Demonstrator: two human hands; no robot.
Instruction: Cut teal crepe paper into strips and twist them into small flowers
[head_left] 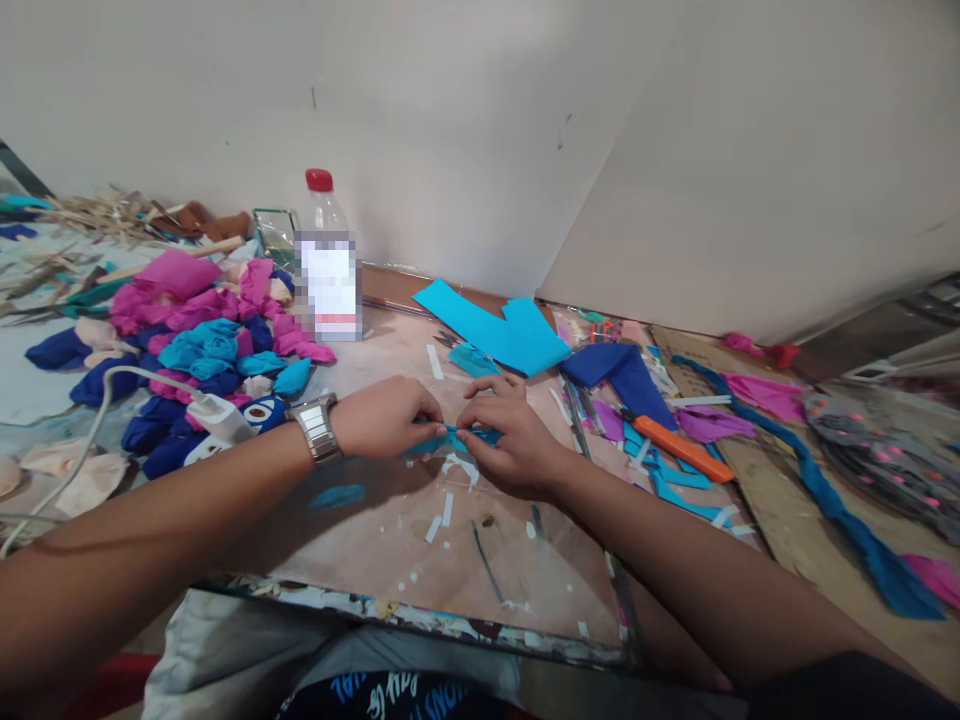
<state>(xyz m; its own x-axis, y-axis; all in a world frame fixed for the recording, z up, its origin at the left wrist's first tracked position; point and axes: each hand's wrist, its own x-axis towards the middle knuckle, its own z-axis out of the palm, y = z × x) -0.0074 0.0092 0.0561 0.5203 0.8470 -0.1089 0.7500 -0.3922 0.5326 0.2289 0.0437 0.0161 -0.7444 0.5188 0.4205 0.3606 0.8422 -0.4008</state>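
My left hand (390, 415), with a metal watch (316, 428) on its wrist, pinches one end of a narrow strip of blue crepe paper (427, 441). Close beside it, my right hand (514, 435) has thumb and fingers closed on the same strip, its fingertips almost meeting the left ones. Part of the strip is hidden by the fingers. Below the left wrist a blue petal-shaped piece (337, 496) lies flat on the board (375, 550). Beyond the hands rest a large bright blue paper sheet (510, 335) and a smaller blue scrap (472, 360).
Pink and blue crepe paper flowers (202, 345) heap at the left, near a white charger plug (221, 418) with its cable. A red-capped bottle (328, 270) stands behind. An orange utility knife (682, 449) lies right, among paper scraps. Dark blue paper (622, 375) sits nearby.
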